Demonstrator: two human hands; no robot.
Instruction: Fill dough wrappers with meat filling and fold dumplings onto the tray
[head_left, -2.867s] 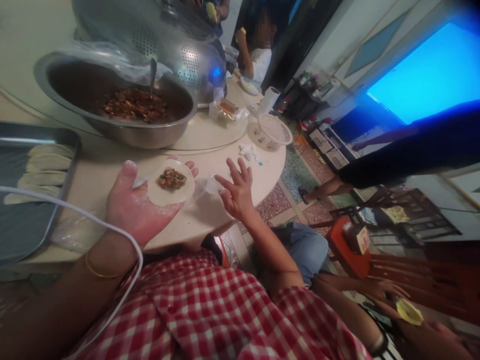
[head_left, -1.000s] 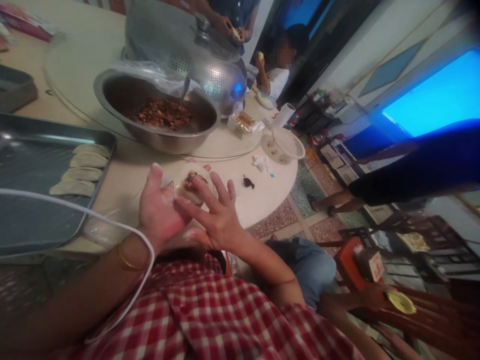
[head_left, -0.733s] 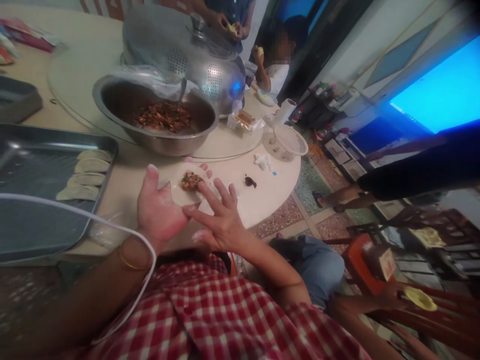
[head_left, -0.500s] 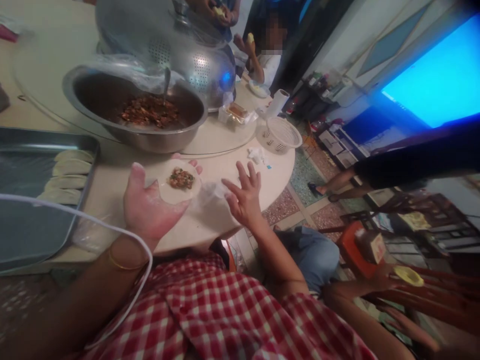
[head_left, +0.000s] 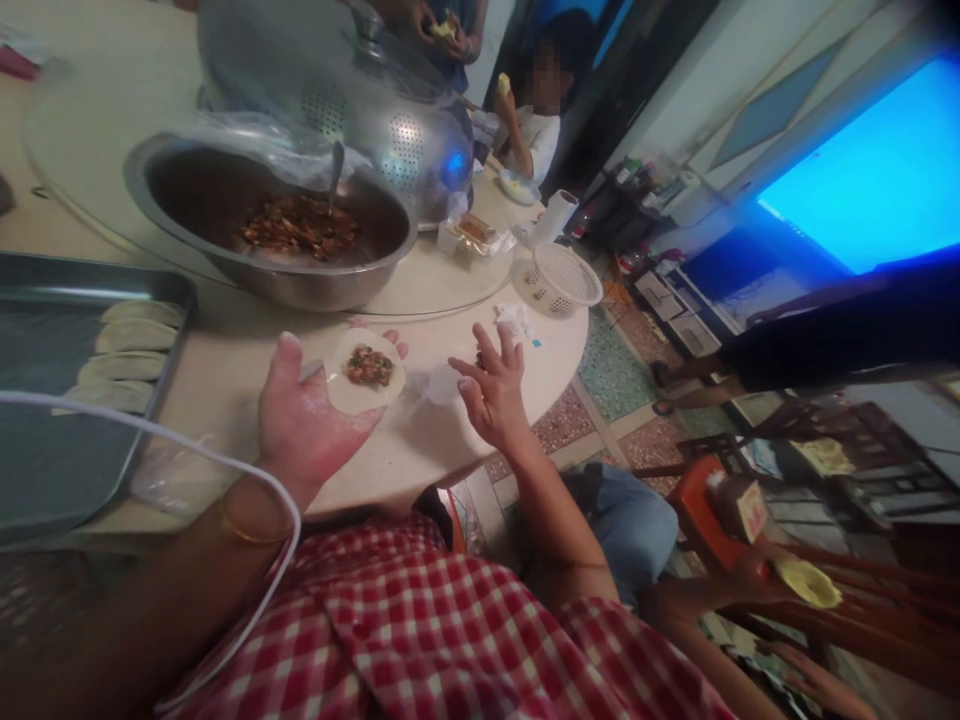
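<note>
Nearest is the checked red shirt (head_left: 450,620) of the person, and on its left a white cable (head_left: 169,425) passes over the left forearm. The left hand (head_left: 319,430) is turned palm up, its fingers spread under a round wrapper (head_left: 343,398); it carries this wrapper without pinching it. On the wrapper lies a small heap of filling (head_left: 370,367), a little toward the far side. To the right, the right hand (head_left: 495,395) is in the air over the table (head_left: 375,475), fingers spread, gripping nothing. Near its fingertips is a pale, half-clear thing (head_left: 441,385); I cannot tell what it is.

As I judge, the wrapper could slip or fold if the left palm tilts, because only the open hand supports it. Filling which spreads to the rim could make a weak edge there. The cable, hanging so close to the left wrist, might catch and pull.

On the left, a tray (head_left: 45,325) has folded dumplings (head_left: 139,335) along its right side; a careless left elbow could perhaps knock it. Farther, a steel bowl (head_left: 300,290) holds more filling, with a spoon (head_left: 336,175) standing in it. Behind it is a big pot (head_left: 442,135), and to the right a white basket (head_left: 559,295). Farthest, another person (head_left: 540,135) lifts something yellow.
</note>
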